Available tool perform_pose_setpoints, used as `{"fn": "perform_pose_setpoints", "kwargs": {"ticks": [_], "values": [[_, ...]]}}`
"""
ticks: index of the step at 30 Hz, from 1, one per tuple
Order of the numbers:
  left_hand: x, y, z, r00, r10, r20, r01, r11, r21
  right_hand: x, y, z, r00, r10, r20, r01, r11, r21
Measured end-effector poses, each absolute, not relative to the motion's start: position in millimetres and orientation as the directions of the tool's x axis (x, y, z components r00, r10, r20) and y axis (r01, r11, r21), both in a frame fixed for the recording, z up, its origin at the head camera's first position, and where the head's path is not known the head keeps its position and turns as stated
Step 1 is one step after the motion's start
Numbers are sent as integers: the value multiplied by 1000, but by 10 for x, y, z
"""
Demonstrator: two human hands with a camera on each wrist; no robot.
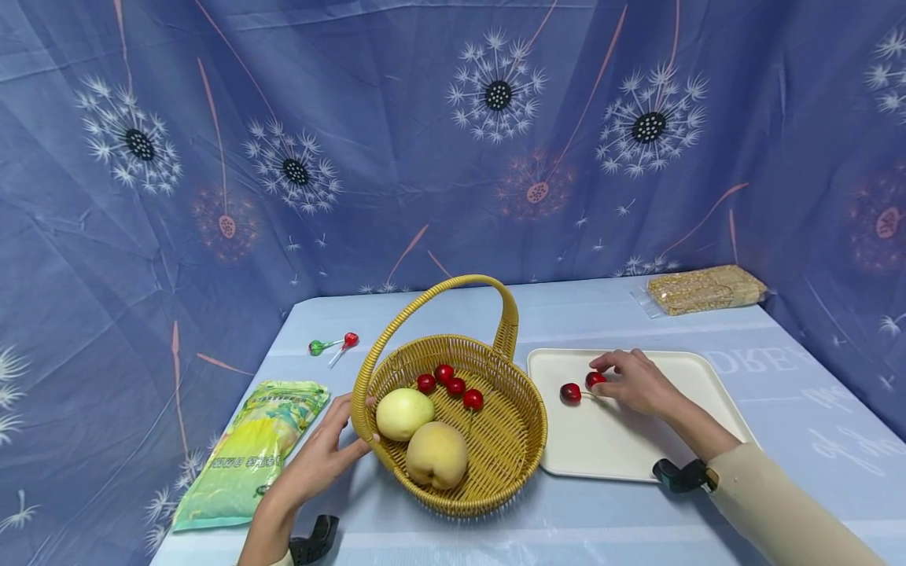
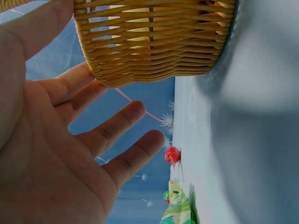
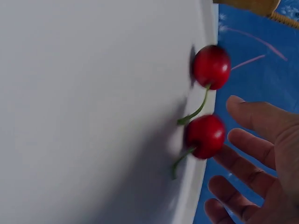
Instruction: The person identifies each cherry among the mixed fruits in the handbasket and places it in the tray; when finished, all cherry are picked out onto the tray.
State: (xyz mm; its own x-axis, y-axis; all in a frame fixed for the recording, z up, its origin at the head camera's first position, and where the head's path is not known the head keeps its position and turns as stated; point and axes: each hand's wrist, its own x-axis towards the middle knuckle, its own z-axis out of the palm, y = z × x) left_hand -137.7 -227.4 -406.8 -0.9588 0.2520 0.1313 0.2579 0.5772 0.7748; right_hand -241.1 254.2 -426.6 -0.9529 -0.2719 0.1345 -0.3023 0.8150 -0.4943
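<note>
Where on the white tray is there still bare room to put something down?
The tray is bare along its near edge and right side, beyond the right hand. Its far left corner is crowded: two cherries lie there by the fingers, close to the basket.

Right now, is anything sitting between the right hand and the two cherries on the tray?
Nothing visible. The right hand is open beside the near cherry; the second cherry lies just beyond it on the bare tray.
</note>
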Motion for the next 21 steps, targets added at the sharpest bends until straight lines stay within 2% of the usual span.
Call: {"fn": "perform_pose_setpoints", "kwargs": {"ticks": [10,21], "values": [[-1385,-2275,-4078,-953,260,156,284,586,759,-2276,2226,-3988,-922,-306,237,-385,788,-480],[-1377,-2275,-4066,-960,248,131,256,584,770,-2095,1739,-3627,-837,-450,311,-547,694,-469]]}}
